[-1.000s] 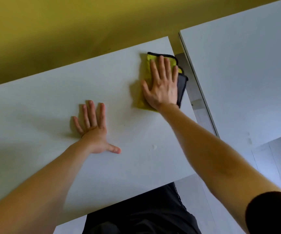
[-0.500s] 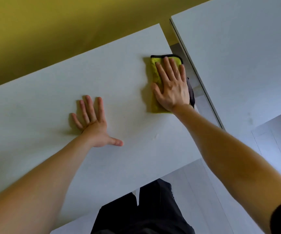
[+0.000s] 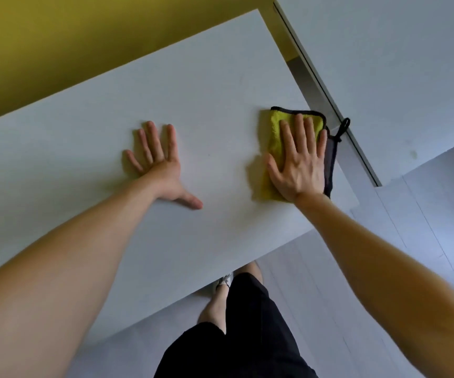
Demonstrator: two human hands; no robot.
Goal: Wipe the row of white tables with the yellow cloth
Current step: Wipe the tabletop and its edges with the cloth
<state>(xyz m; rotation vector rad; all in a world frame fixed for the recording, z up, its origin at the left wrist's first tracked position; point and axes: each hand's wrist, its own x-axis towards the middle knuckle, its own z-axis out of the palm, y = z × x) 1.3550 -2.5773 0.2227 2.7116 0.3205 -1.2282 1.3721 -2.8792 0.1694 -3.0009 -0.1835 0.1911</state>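
A yellow cloth (image 3: 275,137) with black trim and a grey underside lies folded near the right edge of the white table (image 3: 206,85) in front of me. My right hand (image 3: 300,162) presses flat on it with straight fingers. The cloth's black loop hangs over the table's right edge. My left hand (image 3: 160,165) rests flat on the bare tabletop, fingers spread, about a hand's width left of the cloth. A second white table (image 3: 389,64) stands to the right across a narrow gap.
A yellow wall (image 3: 84,45) runs behind the tables. Grey floor (image 3: 425,241) shows at the lower right. My legs in black shorts (image 3: 236,336) stand at the near table edge. A metal strip (image 3: 300,75) lies in the gap between the tables.
My right hand has slid the cloth toward me along the table's right edge. The left hand stays planted on the tabletop. The view has tilted down.
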